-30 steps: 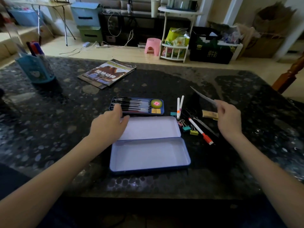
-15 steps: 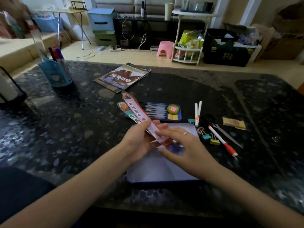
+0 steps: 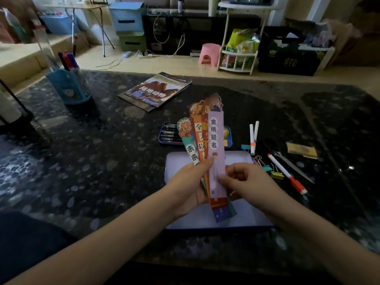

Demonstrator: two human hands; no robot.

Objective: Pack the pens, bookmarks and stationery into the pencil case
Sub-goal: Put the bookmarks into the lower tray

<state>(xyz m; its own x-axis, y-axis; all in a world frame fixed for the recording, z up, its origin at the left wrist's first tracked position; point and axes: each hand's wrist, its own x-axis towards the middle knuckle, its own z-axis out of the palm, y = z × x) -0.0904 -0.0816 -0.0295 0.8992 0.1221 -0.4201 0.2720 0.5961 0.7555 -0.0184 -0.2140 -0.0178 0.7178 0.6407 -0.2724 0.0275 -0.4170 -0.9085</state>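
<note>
The purple bookmark [image 3: 216, 153] at the front of the fan reads 金榜题名, top to bottom. The orange bookmark [image 3: 199, 138] behind it shows 全 and 以, the rest covered. The green bookmark [image 3: 190, 149], with a cartoon head, shows 赤 and a partly hidden character below. The book [image 3: 156, 91] lying on the bench [image 3: 102, 161] is titled 陆地动物. Lettering on the black crate [image 3: 287, 60] is too dim to read.

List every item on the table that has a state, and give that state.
Pencil case: open, lying flat, looks empty.
Bookmarks: fanned, held above the case.
Left hand: grips the fan.
Right hand: pinches the purple bookmark.
Pen tray: holds pens.
Red-tipped pen: capped, on the table.
Book: closed.
</note>
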